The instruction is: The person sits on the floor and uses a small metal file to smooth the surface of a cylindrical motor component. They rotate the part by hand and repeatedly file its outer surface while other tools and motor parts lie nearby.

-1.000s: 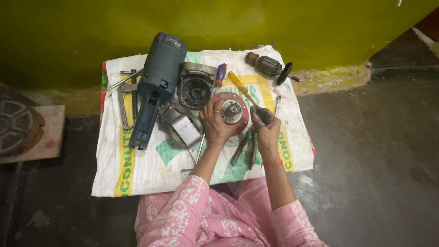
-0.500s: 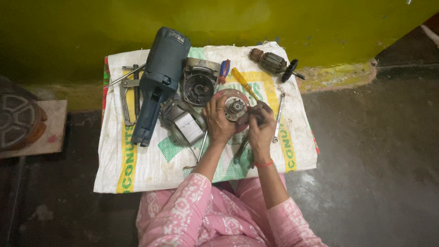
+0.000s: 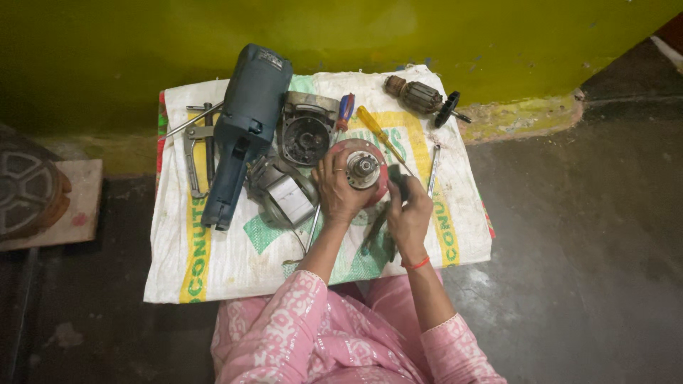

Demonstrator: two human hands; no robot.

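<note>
My left hand (image 3: pixel 337 190) grips a round reddish disc part (image 3: pixel 361 169) with a silver geared hub at its centre, held just above a white woven sack (image 3: pixel 213 263). My right hand (image 3: pixel 409 212) is right beside it, closed on a small dark part (image 3: pixel 395 181) near the disc's right edge. A yellow-handled screwdriver (image 3: pixel 377 131) lies just beyond the disc. Several tools lie under my hands, partly hidden.
On the sack lie a blue power-tool body (image 3: pixel 245 121), a grey gear housing (image 3: pixel 306 131), a stator block (image 3: pixel 281 192), pliers (image 3: pixel 196 146), a red-blue screwdriver (image 3: pixel 345 110), a spanner (image 3: pixel 432 167) and a motor armature (image 3: pixel 423 98). A green wall rises behind; a round metal object (image 3: pixel 25 188) sits left.
My hands and the disc stay at the same spot on the sack. My right hand has drawn closer to the disc's right edge with the small dark part.
</note>
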